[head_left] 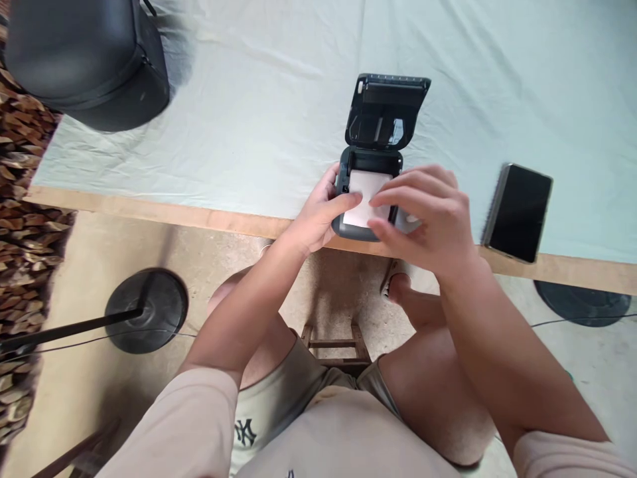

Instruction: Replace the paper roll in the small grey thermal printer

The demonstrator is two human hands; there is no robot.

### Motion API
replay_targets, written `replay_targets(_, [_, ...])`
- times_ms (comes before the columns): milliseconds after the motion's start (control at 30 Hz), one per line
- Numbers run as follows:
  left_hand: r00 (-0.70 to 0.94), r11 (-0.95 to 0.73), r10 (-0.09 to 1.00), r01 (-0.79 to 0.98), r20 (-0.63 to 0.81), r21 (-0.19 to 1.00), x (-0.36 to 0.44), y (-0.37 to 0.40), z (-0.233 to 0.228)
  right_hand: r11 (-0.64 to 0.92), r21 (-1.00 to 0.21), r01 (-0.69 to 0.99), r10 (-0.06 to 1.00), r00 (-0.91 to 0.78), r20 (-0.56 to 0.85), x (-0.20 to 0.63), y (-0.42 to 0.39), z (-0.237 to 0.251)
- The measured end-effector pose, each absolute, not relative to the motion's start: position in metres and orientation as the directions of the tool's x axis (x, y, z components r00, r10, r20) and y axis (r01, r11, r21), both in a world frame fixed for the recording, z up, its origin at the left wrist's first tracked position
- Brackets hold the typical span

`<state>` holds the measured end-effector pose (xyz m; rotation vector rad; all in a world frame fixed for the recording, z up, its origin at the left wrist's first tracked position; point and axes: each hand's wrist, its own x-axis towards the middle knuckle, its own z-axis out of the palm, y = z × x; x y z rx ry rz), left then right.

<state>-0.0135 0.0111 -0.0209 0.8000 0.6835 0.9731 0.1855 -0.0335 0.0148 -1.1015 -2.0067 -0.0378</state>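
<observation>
A small black device (pixel 367 232), which looks like a pocket photo printer, lies at the table's front edge with its hinged lid (pixel 383 109) raised. Inside its bay sits a stack of white paper (pixel 359 214). My left hand (pixel 323 209) grips the device's left side, its thumb resting on the paper. Over the right part of the paper hovers my right hand (pixel 428 216), thumb and fingers apart, the fingertips at or just above the sheet. Something whitish shows under my right palm, too covered to name.
A phone-like device with a dark screen (pixel 520 212) lies to the right by the table edge. A black bag or case (pixel 94 66) stands at the back left. Pale cloth (pixel 259 119) covers the table. Below are a round black stand base (pixel 146 311) and stacked firewood (pixel 22 265).
</observation>
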Motion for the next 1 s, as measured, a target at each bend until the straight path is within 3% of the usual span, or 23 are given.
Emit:
replay_targets(133, [0.449, 0.300, 0.885, -0.347, -0.123, 0.888, -0.017, 0.012, -0.023, 0.432, -0.510, 0.744, 0.764, -0.002, 0.645, 0.196, -0.016, 0.019])
replay_targets(300, [0.475, 0.311, 0.870, -0.314, -0.135, 0.897, -0.021, 0.016, -0.028, 0.482, -0.619, 0.619, 0.811, -0.048, 0.583, 0.204, 0.002, 0.014])
replay_targets(433, [0.442, 0.336, 0.880, -0.327, -0.171, 0.883, -0.021, 0.018, -0.028, 0.450, -0.612, 0.651, 0.835, -0.065, 0.546, 0.204, 0.000, 0.010])
replay_targets(600, [0.418, 0.287, 0.902, -0.403, -0.104, 0.869, -0.018, 0.013, -0.025, 0.473, -0.569, 0.673, 0.869, -0.247, 0.429, 0.197, -0.008, 0.013])
replay_targets(1000, [0.402, 0.296, 0.907, -0.401, -0.124, 0.867, -0.017, 0.008, -0.018, 0.513, -0.519, 0.684, 0.825, -0.226, 0.517, 0.186, -0.014, 0.001])
